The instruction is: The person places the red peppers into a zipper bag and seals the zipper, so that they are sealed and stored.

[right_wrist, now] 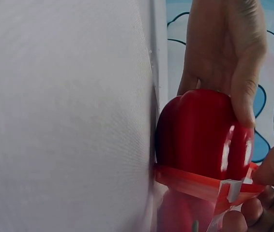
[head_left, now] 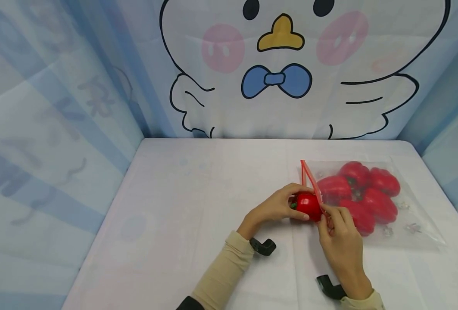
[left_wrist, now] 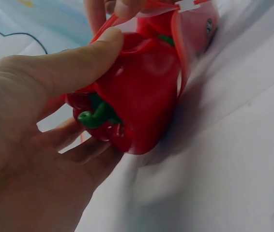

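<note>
A red bell pepper [head_left: 308, 206] with a green stem lies at the mouth of a clear zip bag [head_left: 419, 224]. My left hand [head_left: 278, 204] grips it from the stem side, thumb on top and fingers around the far side, as the left wrist view shows. The pepper's front end is inside the bag's red zip edge [right_wrist: 190, 182]. My right hand [head_left: 342, 241] pinches that red edge, with a white slider [right_wrist: 231, 189] close to its fingers. Several more red bell peppers [head_left: 380, 206] are inside the bag.
The bag lies on the right part of a white-covered table [head_left: 197, 206]. A printed cloth [head_left: 221, 103] with a cartoon figure stands behind the table, and pale blue cloth [head_left: 50, 172] hangs at the left. Dark camera mounts [head_left: 331, 287] sit at both wrists.
</note>
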### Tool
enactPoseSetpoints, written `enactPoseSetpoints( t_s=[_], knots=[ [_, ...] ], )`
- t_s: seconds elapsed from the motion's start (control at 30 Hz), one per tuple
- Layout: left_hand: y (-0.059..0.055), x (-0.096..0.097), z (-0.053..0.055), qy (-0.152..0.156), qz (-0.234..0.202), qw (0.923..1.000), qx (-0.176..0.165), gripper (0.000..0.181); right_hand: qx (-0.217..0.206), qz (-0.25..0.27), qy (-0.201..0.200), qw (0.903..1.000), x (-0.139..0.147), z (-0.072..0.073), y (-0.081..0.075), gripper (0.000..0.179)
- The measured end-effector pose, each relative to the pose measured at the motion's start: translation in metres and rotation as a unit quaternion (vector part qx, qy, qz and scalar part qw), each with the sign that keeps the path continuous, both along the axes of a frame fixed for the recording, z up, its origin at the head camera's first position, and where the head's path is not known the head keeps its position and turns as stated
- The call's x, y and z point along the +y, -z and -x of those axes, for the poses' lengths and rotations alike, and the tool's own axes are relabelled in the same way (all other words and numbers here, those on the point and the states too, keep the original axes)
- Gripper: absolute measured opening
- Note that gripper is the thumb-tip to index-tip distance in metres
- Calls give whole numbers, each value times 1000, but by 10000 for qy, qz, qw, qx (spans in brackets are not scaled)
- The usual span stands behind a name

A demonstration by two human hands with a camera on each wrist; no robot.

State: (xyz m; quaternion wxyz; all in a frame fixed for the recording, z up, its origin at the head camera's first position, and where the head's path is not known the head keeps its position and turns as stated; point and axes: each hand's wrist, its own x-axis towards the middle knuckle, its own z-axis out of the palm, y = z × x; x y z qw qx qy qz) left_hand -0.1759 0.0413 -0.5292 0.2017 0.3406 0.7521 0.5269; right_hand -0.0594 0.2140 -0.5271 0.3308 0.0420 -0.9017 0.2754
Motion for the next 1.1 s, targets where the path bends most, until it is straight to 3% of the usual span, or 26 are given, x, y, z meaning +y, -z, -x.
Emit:
enactPoseSetpoints(
  t_s=[0.23, 0.5, 1.1],
  knots=[
    [-2, -10, 6, 405, 313, 9986, -107, 71, -17, -15, -7, 10000, 0, 0, 0, 32],
    [-4, -17, 8, 907, 322, 9951, -243, 80, 21, -18, -49, 10000, 0, 0, 1, 34],
    [-5, -14, 4, -23, 488, 9966, -663, 83, 84, 74, -64, 9999, 1, 0, 3, 33]
  ],
)
